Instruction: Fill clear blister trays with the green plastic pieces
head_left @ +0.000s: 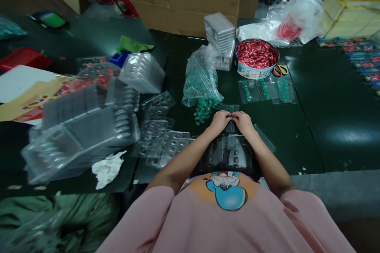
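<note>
My left hand [221, 121] and my right hand [242, 121] meet over a clear plastic blister tray [234, 107] with green pieces in its middle slots. The fingers of both hands are closed, tips together at the tray; what they pinch is too small and hidden to make out. Close to the left hand lies a heap of small translucent green pieces [203, 111], spilling out of a clear plastic bag [199, 67]. More clear trays [236, 152] rest on a black surface between my forearms. Beyond my right hand are filled blister trays [248, 91] with green rows.
Loose clear trays [169, 146] and large tray stacks [80, 130] cover the left side, near a crumpled white tissue [108, 169]. A round tin [255, 72] of red wrapped packets stands at the back, beside scissors [280, 70]. Behind it rises a cardboard box [190, 0].
</note>
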Tool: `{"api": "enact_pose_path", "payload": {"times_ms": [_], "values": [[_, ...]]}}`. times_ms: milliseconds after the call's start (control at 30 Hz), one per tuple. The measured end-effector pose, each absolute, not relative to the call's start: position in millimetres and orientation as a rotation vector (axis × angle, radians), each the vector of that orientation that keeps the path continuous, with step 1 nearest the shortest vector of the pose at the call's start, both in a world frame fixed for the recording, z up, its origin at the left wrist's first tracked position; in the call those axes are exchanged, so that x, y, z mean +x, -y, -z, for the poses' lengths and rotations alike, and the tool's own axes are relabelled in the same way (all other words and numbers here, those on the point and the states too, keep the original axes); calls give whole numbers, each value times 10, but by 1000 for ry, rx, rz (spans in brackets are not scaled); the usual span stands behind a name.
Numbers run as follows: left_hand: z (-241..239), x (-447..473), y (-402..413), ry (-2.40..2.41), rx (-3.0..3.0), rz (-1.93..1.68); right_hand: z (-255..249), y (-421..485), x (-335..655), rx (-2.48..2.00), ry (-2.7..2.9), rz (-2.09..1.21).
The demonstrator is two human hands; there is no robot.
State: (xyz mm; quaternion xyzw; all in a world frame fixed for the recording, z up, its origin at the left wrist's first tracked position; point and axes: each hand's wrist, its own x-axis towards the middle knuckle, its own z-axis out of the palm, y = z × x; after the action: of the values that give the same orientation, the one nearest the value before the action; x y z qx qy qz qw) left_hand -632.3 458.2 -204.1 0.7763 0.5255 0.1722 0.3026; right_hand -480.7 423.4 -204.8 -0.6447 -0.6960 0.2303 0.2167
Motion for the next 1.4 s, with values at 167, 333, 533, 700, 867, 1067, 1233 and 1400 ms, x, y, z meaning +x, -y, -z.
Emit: {"api": "enact_pose_path", "payload": {"times_ms": [167,333,533,700,867,1067,1233,1400], "values": [[2086,-6319,-4615,-1382,2016,-438,2074,-4278,-4811,-1747,2001,-628],[2052,-6355,-4654,-1387,1821,-506,2055,-4347,-4850,-1744,2133,-648],[1795,-6795,-4778,-1579,2151,-432,2025,-4399,-5000,-1868,2234,-602],[1736,-6936,-4758,-1620,2441,-45,2068,-4419,-5007,-1861,2194,-605],[1748,-6879,-4711,-1621,2475,-32,2127,-4389,-4854,-1746,2055,-672],[1709,-6870,-4762,-1456,1922,-624,2078,-4335,-4841,-1501,1686,-752],[1747,-6666,-4645,-1126,1230,-861,2058,-4336,-4950,-1279,1314,-1142],[1808,-6512,-4541,-1062,1151,-908,2061,-4330,-4954,-1305,1223,-1162]]}}
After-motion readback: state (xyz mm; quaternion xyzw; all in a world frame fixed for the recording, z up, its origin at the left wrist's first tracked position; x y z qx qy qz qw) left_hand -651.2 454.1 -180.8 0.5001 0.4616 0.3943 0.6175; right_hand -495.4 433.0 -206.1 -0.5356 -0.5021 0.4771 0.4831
